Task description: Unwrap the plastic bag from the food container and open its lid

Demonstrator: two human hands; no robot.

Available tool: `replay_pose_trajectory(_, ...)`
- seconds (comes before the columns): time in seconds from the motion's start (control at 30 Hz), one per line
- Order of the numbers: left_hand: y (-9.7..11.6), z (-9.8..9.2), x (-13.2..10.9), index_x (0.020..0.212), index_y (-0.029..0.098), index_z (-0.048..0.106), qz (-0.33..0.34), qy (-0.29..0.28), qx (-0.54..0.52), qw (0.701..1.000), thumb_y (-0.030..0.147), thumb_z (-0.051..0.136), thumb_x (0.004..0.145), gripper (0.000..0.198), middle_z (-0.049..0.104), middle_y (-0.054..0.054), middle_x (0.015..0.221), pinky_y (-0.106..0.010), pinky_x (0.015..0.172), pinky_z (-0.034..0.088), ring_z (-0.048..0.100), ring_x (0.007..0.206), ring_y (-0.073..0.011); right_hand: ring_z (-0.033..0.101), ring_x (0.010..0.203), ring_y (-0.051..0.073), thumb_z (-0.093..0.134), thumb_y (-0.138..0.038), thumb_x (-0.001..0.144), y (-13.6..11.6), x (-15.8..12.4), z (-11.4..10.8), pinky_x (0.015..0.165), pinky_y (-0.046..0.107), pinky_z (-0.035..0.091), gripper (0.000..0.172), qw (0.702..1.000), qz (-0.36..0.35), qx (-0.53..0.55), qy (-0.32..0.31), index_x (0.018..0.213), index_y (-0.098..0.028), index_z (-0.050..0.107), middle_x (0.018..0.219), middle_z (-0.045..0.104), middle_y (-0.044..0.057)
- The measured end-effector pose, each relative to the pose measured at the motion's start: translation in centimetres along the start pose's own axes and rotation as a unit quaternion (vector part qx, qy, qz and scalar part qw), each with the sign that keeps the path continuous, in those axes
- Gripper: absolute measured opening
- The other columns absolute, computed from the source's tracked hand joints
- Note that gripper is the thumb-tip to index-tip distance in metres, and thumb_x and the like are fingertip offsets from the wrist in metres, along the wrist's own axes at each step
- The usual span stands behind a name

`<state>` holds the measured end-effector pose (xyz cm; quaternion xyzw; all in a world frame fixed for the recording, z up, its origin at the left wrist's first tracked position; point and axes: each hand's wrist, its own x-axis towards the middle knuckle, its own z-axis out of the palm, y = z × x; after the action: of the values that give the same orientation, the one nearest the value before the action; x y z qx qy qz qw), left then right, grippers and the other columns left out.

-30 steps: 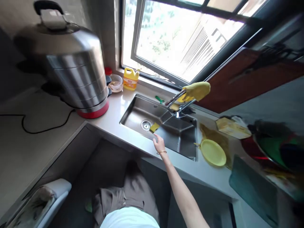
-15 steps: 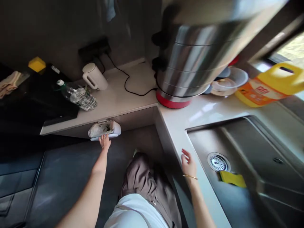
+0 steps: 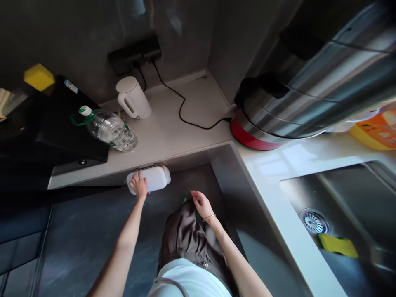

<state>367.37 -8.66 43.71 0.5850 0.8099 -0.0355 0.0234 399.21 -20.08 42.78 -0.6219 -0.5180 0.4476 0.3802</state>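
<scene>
At the far left a yellow block (image 3: 38, 76) sits on a dark appliance (image 3: 52, 128), which carries a small white label too blurred to read. Just right of it a clear water bottle (image 3: 108, 130) with a green cap ring lies on its side on the pale bench (image 3: 173, 123); its wrapper shows print, but none of it is legible. Behind the bottle stands a white kettle (image 3: 133, 98), unmarked on the side in view, and a black cord (image 3: 185, 117) runs along the bench from a dark socket strip (image 3: 134, 53) on the wall.

Below the bench edge hangs a white lidded bin (image 3: 154, 179), its lid down. The left hand (image 3: 138, 185) lies on the left end of its lid, fingers spread and flat, pressing rather than gripping. The right hand (image 3: 201, 204) hovers near it, above the person's grey trousers, loosely open with fingers slightly curled and holding nothing; a thin bangle circles its wrist.

Further right a large steel steamer (image 3: 312, 99) stands on a red base at the bench corner. Beyond it a yellow detergent jug (image 3: 375, 132) shows an orange label, the writing unreadable. At the right the steel sink (image 3: 349, 194) holds a round drain strainer (image 3: 314, 222) and a yellow sponge (image 3: 337, 245) just beside it.
</scene>
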Motion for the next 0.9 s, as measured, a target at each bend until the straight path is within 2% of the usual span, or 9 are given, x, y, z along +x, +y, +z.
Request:
replay_pose_trajectory(0.07, 1.2, 1.4, 0.1, 0.149, 0.015, 0.037, -0.065, -0.006, -0.024, 0.998, 0.038, 0.036, 0.097, 0.056, 0.036, -0.022, 0.153, -0.055, 0.107, 0.031, 0.037, 0.138, -0.0362, 0.071, 0.094, 0.021, 0.049, -0.022, 0.082, 0.6, 0.0, 0.0, 0.085, 0.04, 0.059, 0.03, 1.0, 0.026, -0.004, 0.014, 0.105, -0.021, 0.069, 0.104, 0.074, 0.009)
replay_pose_trajectory(0.13, 1.9, 2.4, 0.8, 0.148, 0.016, 0.04, -0.051, -0.037, -0.03, 0.998, 0.046, 0.037, 0.096, 0.06, 0.037, -0.022, 0.153, -0.058, 0.108, 0.03, 0.033, 0.14, -0.0378, 0.071, 0.092, 0.021, 0.049, -0.022, 0.081, 1.3, -0.5, -0.3, 0.083, 0.039, 0.06, 0.03, 0.998, 0.056, -0.004, 0.026, 0.104, -0.021, 0.069, 0.103, 0.074, 0.009)
replay_pose_trajectory(0.27, 2.0, 2.7, 2.4, 0.146, 0.018, 0.043, 0.0, -0.085, -0.044, 0.995, 0.051, 0.04, 0.094, 0.062, 0.04, -0.02, 0.152, -0.058, 0.113, 0.023, 0.032, 0.143, -0.0333, 0.072, 0.093, 0.02, 0.049, -0.02, 0.078, 2.7, -2.3, -1.9, 0.082, 0.037, 0.059, 0.03, 0.992, 0.111, -0.002, 0.058, 0.1, -0.021, 0.07, 0.1, 0.075, 0.008)
replay_pose_trajectory(0.4, 2.3, 3.0, 0.4, 0.153, 0.005, 0.023, -0.018, -0.082, -0.042, 0.996, 0.043, 0.026, 0.098, 0.067, 0.02, -0.027, 0.159, -0.061, 0.114, 0.017, 0.017, 0.149, -0.0351, 0.072, 0.092, 0.021, 0.049, -0.021, 0.078, 4.3, -5.2, -4.9, 0.083, 0.039, 0.059, 0.029, 0.981, 0.154, -0.002, 0.117, 0.098, -0.02, 0.07, 0.1, 0.075, 0.008)
replay_pose_trajectory(0.5, 2.3, 2.4, -0.5, 0.154, 0.001, 0.019, -0.031, -0.1, -0.048, 0.993, 0.044, 0.025, 0.097, 0.071, 0.011, -0.029, 0.16, -0.063, 0.113, 0.017, 0.012, 0.149, -0.0397, 0.071, 0.094, 0.022, 0.049, -0.026, 0.08, 5.9, -7.9, -7.7, 0.086, 0.04, 0.058, 0.029, 0.969, 0.181, 0.006, 0.167, 0.1, -0.02, 0.069, 0.101, 0.075, 0.008)
replay_pose_trajectory(0.67, 3.2, -0.6, 1.7, 0.145, 0.009, 0.042, -0.029, -0.131, -0.085, 0.987, 0.036, 0.041, 0.092, 0.059, 0.033, -0.022, 0.155, -0.052, 0.118, 0.018, 0.022, 0.148, -0.0309, 0.071, 0.094, 0.024, 0.049, -0.031, 0.08, 9.1, -12.8, -12.7, 0.088, 0.043, 0.057, 0.03, 0.954, 0.211, 0.023, 0.211, 0.1, -0.019, 0.069, 0.099, 0.075, 0.01)
replay_pose_trajectory(0.73, 4.1, -1.3, 0.8, 0.148, 0.012, 0.037, -0.06, -0.11, -0.105, 0.986, 0.034, 0.042, 0.092, 0.06, 0.025, -0.02, 0.16, -0.052, 0.119, 0.015, 0.015, 0.15, -0.0299, 0.071, 0.095, 0.025, 0.05, -0.034, 0.08, 10.5, -15.1, -15.0, 0.09, 0.043, 0.056, 0.031, 0.953, 0.212, 0.029, 0.213, 0.1, -0.018, 0.069, 0.1, 0.075, 0.01)
replay_pose_trajectory(0.83, 5.7, -1.2, -2.8, 0.154, 0.018, 0.022, -0.165, -0.059, -0.152, 0.973, 0.038, 0.042, 0.094, 0.067, 0.012, -0.019, 0.163, -0.061, 0.116, 0.018, 0.006, 0.151, -0.0349, 0.07, 0.099, 0.025, 0.052, -0.042, 0.081, 12.8, -18.9, -18.7, 0.096, 0.045, 0.053, 0.036, 0.949, 0.217, 0.04, 0.223, 0.105, -0.019, 0.067, 0.103, 0.074, 0.01)
replay_pose_trajectory(0.9, 6.4, -0.9, -4.8, 0.153, 0.018, 0.022, -0.26, -0.041, -0.213, 0.941, 0.041, 0.048, 0.093, 0.069, 0.02, -0.022, 0.159, -0.062, 0.112, 0.026, 0.016, 0.148, -0.0384, 0.072, 0.093, 0.025, 0.052, -0.049, 0.081, 14.1, -21.2, -20.9, 0.095, 0.046, 0.054, 0.042, 0.946, 0.235, 0.073, 0.211, 0.108, -0.02, 0.066, 0.096, 0.076, 0.009)
